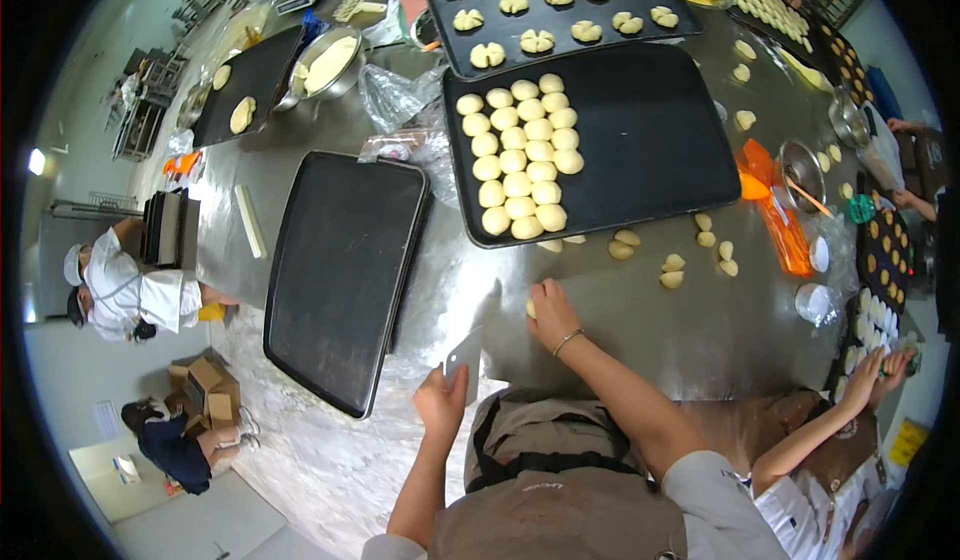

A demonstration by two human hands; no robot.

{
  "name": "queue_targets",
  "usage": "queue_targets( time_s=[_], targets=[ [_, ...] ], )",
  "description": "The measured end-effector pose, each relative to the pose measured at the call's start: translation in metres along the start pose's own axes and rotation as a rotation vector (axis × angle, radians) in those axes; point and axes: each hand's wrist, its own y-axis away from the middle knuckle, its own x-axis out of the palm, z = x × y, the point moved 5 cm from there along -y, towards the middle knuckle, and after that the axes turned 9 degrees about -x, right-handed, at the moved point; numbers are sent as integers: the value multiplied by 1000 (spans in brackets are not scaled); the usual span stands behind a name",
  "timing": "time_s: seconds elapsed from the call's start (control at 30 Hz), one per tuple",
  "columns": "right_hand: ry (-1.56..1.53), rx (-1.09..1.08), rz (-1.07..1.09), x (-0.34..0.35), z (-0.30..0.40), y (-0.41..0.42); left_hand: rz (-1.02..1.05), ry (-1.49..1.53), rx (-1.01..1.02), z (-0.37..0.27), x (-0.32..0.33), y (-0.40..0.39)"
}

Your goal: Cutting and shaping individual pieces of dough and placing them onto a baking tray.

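My left hand point(441, 404) grips a flat grey dough scraper point(463, 361) with a small hole, held out past the table's near edge. My right hand point(553, 318), a bracelet at its wrist, curls around a piece of dough point(531, 308) over the steel table. Only a sliver of that dough shows beside the fingers. Beyond it lies a black baking tray point(645, 132) whose left part carries rows of smooth round dough balls point(516, 161). Small cut dough pieces point(672, 270) rest in pairs on the table to the right, with others partly hidden under the tray's front edge point(551, 245).
A stack of black trays point(337, 275) overhangs the table edge at left. Farther back are a tray of split dough pieces point(559, 16) and a metal bowl of dough point(330, 64). An orange piping bag point(784, 237) lies at right, near a co-worker's hands point(874, 372).
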Motion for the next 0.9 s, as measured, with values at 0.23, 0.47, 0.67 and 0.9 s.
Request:
queue_targets(
  time_s=[0.23,0.47,0.67,0.9],
  targets=[
    [-73,-85,68,-4,13,61,-8,-6,200,-29,10,5],
    [-204,21,-201,-17,9,102,149,-61,518,-79,54,13],
    [-124,-145,-240,-18,10,107,169,-136,608,-97,67,25],
    [-132,-190,-275,-17,6,107,214,-206,608,-93,85,21]
  ],
)
